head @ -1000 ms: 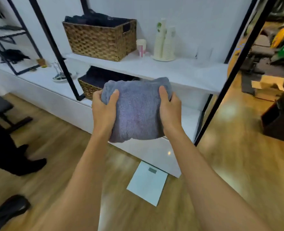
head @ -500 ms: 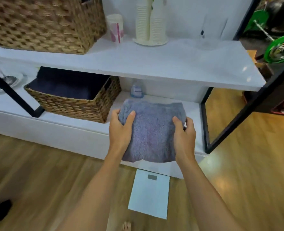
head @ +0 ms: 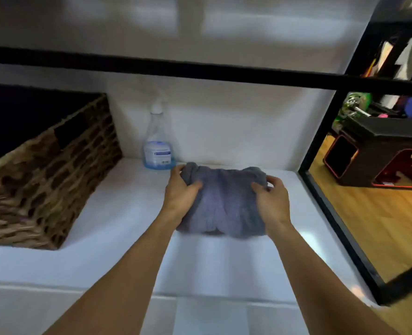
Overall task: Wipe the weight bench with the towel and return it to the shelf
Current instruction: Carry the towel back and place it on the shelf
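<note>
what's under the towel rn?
The white shelf board shows all round the folded grey towel, so that lies beneath. The left hand and right hand grip its ends. The patch directly under it is covered; whether it touches the board cannot be told.

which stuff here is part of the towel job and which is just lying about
In the job:
towel
left hand and right hand, both gripping it
white shelf below it

Just lying about:
spray bottle
wicker basket
black box on the floor
</note>
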